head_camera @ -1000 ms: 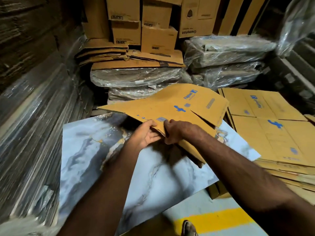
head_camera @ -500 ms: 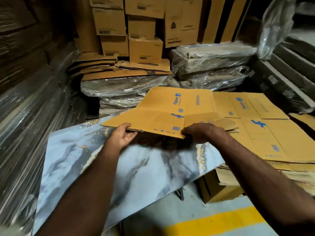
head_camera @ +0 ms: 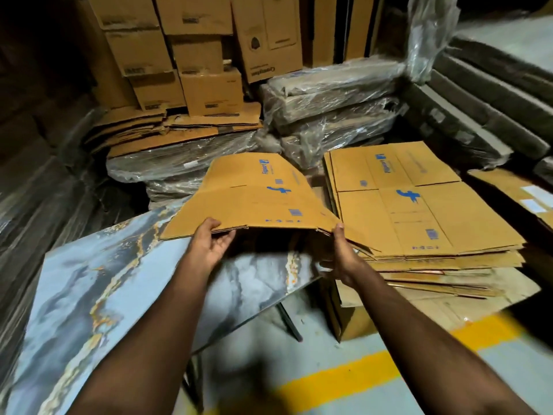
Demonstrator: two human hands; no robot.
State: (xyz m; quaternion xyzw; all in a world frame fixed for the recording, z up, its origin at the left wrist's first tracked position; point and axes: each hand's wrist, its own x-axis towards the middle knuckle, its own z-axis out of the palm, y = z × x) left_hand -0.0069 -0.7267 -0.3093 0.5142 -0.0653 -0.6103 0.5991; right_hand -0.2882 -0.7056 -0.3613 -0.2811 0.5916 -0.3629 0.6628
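Observation:
A flattened brown carton (head_camera: 251, 193) with blue print is lifted above the marble-patterned tabletop (head_camera: 98, 283), its near edge raised and bowed open. My left hand (head_camera: 209, 244) grips that near edge at its left part, thumb on top and fingers under. My right hand (head_camera: 341, 253) grips the same edge at its right corner. To the right lies a stack of flat cartons (head_camera: 419, 211) of the same kind.
Plastic-wrapped bundles (head_camera: 329, 106) and sealed boxes (head_camera: 209, 88) stand behind. Loose flat cardboard (head_camera: 167, 127) lies at the back left. Wrapped packs (head_camera: 33, 211) line the left side. A yellow line (head_camera: 353, 375) crosses the grey floor below.
The carton has moved left, away from the stack, and its near edge has opened into a gap. Both hands have shifted along that edge. The camera has turned right.

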